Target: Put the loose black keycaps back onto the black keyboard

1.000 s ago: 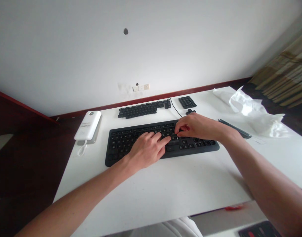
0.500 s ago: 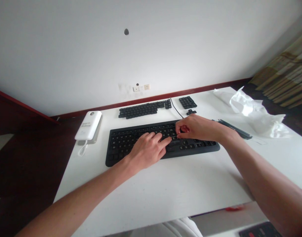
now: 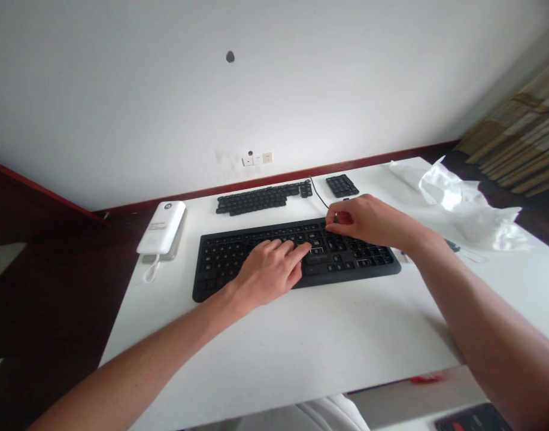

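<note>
A black keyboard (image 3: 319, 270) with many keycaps off lies across the table before me. My left hand (image 3: 274, 263) rests over its middle, palm down. The fingers are spread, and the index fingertip touches a thin metal wire (image 3: 317, 249) among the bare key sockets. Above the keyboard's upper right part is my right hand (image 3: 357, 220), its thumb and index finger pinched together. Whatever may be between those fingertips is too small to make out. Behind the keyboard, loose black keycaps (image 3: 251, 200) sit grouped in rows, with a number-pad group (image 3: 341, 186) to their right.
A white power bank (image 3: 161, 228) with a short cable stands at the table's left. Crumpled white plastic (image 3: 454, 191) covers part of the right side. A black cable (image 3: 319, 194) runs back from the keyboard toward the wall (image 3: 274, 90). My right forearm hides a dark object.
My right hand has lifted slightly up and away from the left index finger, toward the keyboard's back edge. The wire now shows more clearly. My left hand stays nearly in place.
</note>
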A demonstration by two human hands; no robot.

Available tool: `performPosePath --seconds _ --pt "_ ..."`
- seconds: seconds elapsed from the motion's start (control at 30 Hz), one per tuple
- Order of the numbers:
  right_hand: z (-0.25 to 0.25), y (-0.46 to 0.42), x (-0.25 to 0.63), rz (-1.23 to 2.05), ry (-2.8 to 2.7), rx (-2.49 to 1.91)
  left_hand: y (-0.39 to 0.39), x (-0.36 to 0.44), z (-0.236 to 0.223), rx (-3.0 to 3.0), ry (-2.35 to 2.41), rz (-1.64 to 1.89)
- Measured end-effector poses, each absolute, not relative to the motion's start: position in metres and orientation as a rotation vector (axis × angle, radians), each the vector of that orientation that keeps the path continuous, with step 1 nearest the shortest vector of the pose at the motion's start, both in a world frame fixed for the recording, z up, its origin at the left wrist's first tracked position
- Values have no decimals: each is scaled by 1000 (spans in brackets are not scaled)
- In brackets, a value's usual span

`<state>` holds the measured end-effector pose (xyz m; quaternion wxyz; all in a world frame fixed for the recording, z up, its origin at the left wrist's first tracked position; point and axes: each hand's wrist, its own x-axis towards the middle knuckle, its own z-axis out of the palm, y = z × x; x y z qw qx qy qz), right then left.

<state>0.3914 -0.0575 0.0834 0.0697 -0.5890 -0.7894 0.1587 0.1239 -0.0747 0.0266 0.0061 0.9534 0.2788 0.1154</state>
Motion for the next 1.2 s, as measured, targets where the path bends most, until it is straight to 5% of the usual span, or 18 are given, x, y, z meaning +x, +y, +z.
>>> performPosePath --seconds 0.33,1.2 --pt "111 -66 471 41 -1797 -2293 -75 122 26 3000 855 358" --pt "45 -148 499 137 -1447 -2523 -77 121 32 2990 867 326"
